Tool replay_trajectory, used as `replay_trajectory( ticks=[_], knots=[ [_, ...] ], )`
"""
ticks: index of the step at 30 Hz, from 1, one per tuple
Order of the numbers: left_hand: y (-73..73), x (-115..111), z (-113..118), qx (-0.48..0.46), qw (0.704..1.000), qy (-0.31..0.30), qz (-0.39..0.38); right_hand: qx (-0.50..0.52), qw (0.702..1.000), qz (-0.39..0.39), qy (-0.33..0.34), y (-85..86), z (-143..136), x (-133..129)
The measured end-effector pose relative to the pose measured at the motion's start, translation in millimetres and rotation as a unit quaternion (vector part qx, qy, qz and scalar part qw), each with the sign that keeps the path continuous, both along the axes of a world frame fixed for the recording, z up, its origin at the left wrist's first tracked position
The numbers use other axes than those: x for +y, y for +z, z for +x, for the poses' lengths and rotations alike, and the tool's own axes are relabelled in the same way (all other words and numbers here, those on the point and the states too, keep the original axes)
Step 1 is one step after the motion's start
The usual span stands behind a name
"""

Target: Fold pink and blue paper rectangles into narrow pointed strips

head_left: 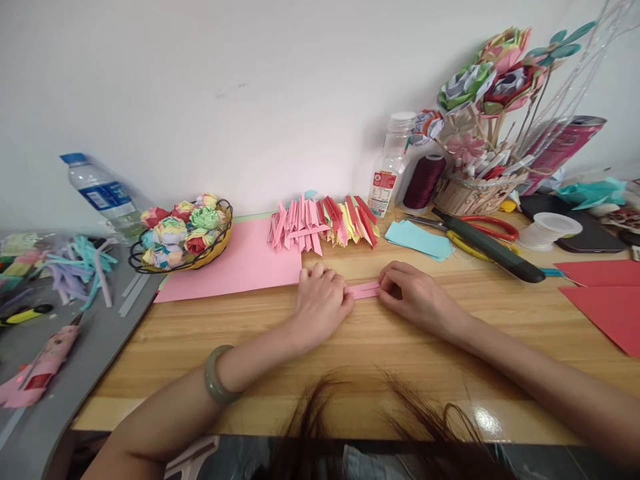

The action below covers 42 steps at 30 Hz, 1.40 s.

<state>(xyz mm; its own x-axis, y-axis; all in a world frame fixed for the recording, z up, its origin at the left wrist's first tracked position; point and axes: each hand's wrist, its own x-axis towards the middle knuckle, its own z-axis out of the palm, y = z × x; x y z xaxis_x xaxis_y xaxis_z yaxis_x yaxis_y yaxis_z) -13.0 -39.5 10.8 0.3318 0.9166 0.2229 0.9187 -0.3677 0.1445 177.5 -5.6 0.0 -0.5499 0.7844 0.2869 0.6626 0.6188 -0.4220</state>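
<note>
Between my two hands a narrow folded strip of pink paper [364,290] lies low over the wooden table. My left hand [323,303] has its fingers curled and its thumb and fingertips pinching the strip's left end. At the other end, my right hand [413,297] pinches the paper between thumb and forefinger. Just beyond my hands stand several folded paper pieces [300,223] in pink, with red and yellow ones [350,220] to their right. Large pink sheets [240,260] lie beside my left hand, and small light blue paper slips [419,240] lie beyond my right hand.
A basket of paper flowers [226,241] sits on the pink sheets. To the right are a utility knife [490,247], scissors [493,227], a thread spool [424,181] and red paper [607,313]. A glue gun [47,363] lies on the grey table at left. A clear bottle [390,167] stands near the wall.
</note>
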Motion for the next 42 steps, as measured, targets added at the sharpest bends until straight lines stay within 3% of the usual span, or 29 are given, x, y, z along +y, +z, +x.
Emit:
replay_trajectory(
  ticks=[11,20,34,42],
  knots=[
    [-4.7,2.4,-7.0,-0.108,0.991,0.031,-0.072,0.009,0.999,-0.007,0.032,-0.6,5.0,1.5],
    [0.2,-0.2,-8.7,-0.167,0.979,0.066,-0.093,0.034,0.999,-0.029,0.022,-2.7,6.2,1.3],
    [-4.2,0.5,-1.2,-0.18,0.978,0.071,-0.074,0.037,0.999,-0.031,0.013,-2.1,3.8,0.6],
    [-4.3,-0.1,-1.9,-0.12,0.99,0.052,-0.048,0.031,0.999,-0.033,0.019,-2.0,4.0,1.7]
  ],
)
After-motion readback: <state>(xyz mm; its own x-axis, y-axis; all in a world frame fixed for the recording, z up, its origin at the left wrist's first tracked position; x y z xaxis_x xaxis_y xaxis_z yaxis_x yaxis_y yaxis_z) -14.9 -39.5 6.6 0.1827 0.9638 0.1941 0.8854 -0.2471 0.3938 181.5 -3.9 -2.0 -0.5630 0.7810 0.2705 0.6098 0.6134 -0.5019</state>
